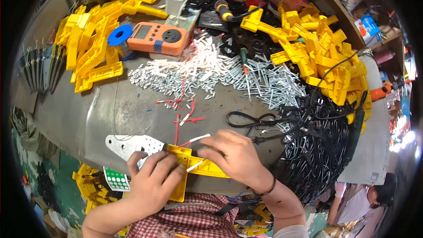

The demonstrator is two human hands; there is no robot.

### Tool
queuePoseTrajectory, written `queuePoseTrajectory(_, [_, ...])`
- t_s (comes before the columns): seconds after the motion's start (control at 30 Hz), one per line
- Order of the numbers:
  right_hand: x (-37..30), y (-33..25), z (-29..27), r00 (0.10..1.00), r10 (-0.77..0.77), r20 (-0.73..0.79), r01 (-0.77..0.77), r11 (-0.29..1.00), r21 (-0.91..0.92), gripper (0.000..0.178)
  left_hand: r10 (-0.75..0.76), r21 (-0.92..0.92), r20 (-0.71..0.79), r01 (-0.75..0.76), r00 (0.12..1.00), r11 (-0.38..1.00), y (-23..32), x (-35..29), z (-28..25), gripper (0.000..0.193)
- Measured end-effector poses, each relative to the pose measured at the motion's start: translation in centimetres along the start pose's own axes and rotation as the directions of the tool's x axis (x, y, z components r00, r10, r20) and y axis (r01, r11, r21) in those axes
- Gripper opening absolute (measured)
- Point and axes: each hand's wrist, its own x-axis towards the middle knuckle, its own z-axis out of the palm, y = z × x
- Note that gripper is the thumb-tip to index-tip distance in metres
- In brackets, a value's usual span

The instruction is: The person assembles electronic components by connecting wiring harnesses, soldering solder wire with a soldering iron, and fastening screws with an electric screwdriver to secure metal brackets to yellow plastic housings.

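Note:
My left hand (156, 176) is closed over a yellow plastic housing (178, 189) at the table's near edge. A silver metal plate with holes (128, 144) sticks out to the left, beyond my fingers. Over the housing's right arm, my right hand (235, 156) is closed with its fingertips pinched together, slightly blurred. Two thin white sleeves (200, 139) lie at those fingertips, one above and one below, and a red wire (183, 145) runs by the upper one. What the pinch holds is hidden.
Beyond my hands lie piles of white sleeves and screws (176, 77), with a screwdriver (246, 72). An orange multimeter (157, 38) and solder spool (120, 37) stand behind. Yellow housings (317, 48) heap both sides. Black cords (313, 150) tangle at right. Another person (357, 202) sits lower right.

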Motion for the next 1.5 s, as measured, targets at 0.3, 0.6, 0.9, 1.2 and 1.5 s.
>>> queuePoseTrajectory(0.3, [5.4,6.5,-2.0,0.918,0.241,-0.315,-0.243,0.970,0.034,0.016,0.064,-0.117,0.086,-0.054,0.994,0.992,-1.2,0.7,1.2,0.015])
queuePoseTrajectory(0.6, [11.8,12.5,-3.7,0.802,0.219,-0.556,-0.382,0.903,-0.196,0.042,-0.119,-0.334,0.160,0.167,0.980,0.928,-0.9,2.6,0.6,0.038])
queuePoseTrajectory(0.9, [4.9,2.1,-5.0,0.862,0.123,-0.492,0.165,0.849,0.501,0.018,-0.020,-0.152,0.090,0.033,0.996,0.988,-0.9,2.4,1.3,0.046])
queuePoseTrajectory(1.2, [-1.0,0.1,-1.7,0.961,0.165,-0.221,0.144,0.384,0.912,0.022,0.235,-0.003,0.250,-0.242,0.939,0.970,-0.5,1.9,0.4,0.032])
queuePoseTrajectory(1.5, [-1.1,-2.8,0.0,0.981,-0.011,-0.192,0.192,0.042,0.981,0.046,0.178,0.025,0.307,-0.195,0.935,0.980,0.3,-0.2,-0.7,0.035])
